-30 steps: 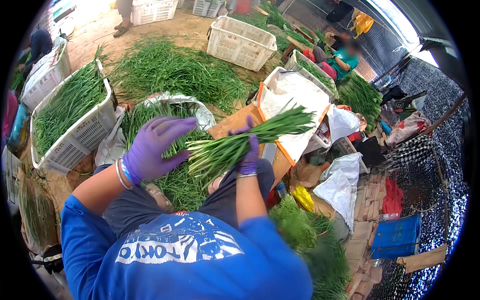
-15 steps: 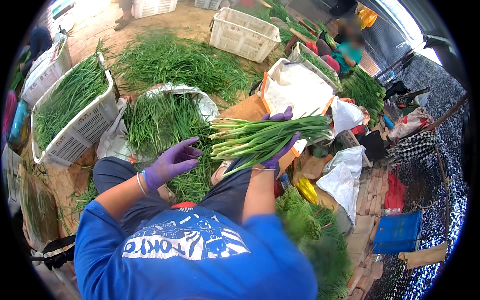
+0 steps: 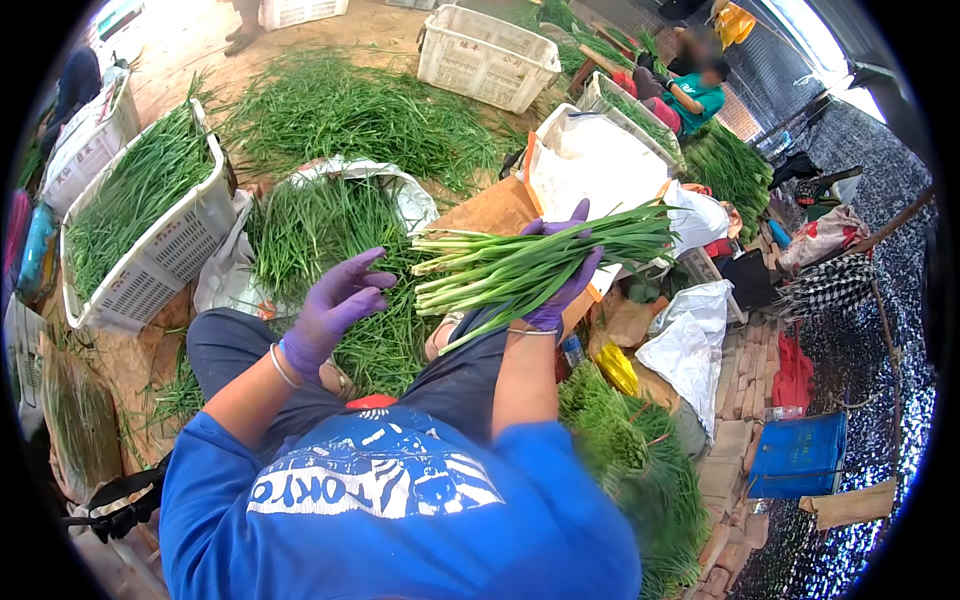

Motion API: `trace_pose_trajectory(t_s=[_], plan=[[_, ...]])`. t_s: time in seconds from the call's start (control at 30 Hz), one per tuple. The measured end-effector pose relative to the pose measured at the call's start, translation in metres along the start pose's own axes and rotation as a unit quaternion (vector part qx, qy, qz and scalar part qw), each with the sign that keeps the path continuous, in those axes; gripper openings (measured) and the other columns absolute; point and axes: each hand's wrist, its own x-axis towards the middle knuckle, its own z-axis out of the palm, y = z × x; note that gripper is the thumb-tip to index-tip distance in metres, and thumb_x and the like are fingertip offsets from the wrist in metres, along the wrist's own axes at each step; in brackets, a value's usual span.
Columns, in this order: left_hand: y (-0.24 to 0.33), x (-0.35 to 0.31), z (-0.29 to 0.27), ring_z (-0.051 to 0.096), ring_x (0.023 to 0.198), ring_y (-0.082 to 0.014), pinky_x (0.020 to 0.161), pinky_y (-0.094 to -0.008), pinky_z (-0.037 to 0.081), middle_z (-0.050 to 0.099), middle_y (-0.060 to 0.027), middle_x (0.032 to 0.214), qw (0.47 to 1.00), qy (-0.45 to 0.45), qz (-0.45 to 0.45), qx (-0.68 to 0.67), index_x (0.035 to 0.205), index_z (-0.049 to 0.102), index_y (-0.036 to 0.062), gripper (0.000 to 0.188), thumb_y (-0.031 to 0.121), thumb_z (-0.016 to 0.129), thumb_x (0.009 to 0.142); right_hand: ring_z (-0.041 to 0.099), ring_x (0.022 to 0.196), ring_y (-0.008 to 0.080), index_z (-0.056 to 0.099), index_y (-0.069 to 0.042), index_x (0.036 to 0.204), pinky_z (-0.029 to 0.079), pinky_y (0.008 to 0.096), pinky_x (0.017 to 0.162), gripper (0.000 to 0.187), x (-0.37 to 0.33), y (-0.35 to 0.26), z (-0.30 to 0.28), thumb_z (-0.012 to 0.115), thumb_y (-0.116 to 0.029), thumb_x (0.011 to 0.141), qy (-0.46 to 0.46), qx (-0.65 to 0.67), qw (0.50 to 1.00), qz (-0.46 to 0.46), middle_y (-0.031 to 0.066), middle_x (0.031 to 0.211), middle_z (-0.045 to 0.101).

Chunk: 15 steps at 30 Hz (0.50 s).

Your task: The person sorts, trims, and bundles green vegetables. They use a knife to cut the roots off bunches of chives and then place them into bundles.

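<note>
My right hand [image 3: 566, 285], in a purple glove, is wrapped round a bunch of garlic chives [image 3: 500, 262]. The pale stalk ends of the bunch point left and its green leaves spread to the right. My left hand [image 3: 336, 305], gloved in purple too, is held up left of the stalk ends, apart from them. Its fingers are spread, with nothing in them. Below and behind that hand, loose chives [image 3: 320, 230] spill from an opened white sack [image 3: 412, 205] and lie between my legs.
A white crate [image 3: 150, 265] full of greens stands at left, another white crate [image 3: 485, 62] at the back. A white sheet [image 3: 597, 165] covers something ahead to the right. More bundled greens [image 3: 640, 470] lie by my right side. A person in green [image 3: 700, 100] sits at far right.
The bunch of chives and my right hand have shifted slightly. My left hand has risen a little and moved slightly left, its fingers still spread. The distant person's arm has moved.
</note>
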Motion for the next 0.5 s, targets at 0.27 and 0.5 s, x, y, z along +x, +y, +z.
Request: trace_pose_trajectory(t_s=[0.27, 0.5], plan=[[0.016, 0.001, -0.008, 0.043, 0.050, -0.0013, 0.044, -0.0141, 0.032, 0.063, -0.0046, 0.081, 0.994, 0.100, 0.015, 0.029, 0.120, 0.048, 0.0041, 0.037, 0.014, 0.048, 0.084, 0.054, 0.091, 0.0152, 0.024, -0.009, 0.134, 0.040, 0.0388, 0.092, 0.058, 0.006, 0.004, 0.000, 0.047, -0.034, 0.087, -0.019, 0.016, 1.000, 0.004, -0.0013, 0.098, 0.058], [0.019, -0.004, 0.005, 0.044, 0.054, -0.0025, 0.051, -0.0157, 0.036, 0.062, -0.0038, 0.078, 0.995, 0.083, 0.004, 0.064, 0.118, 0.050, 0.0040, 0.035, 0.015, 0.048, 0.085, 0.057, 0.091, 0.0263, 0.032, -0.013, 0.132, 0.047, 0.0436, 0.079, 0.050, 0.005, 0.008, 0.010, 0.037, -0.040, 0.090, 0.038, 0.084, 0.996, 0.008, 0.0013, 0.103, 0.059]])
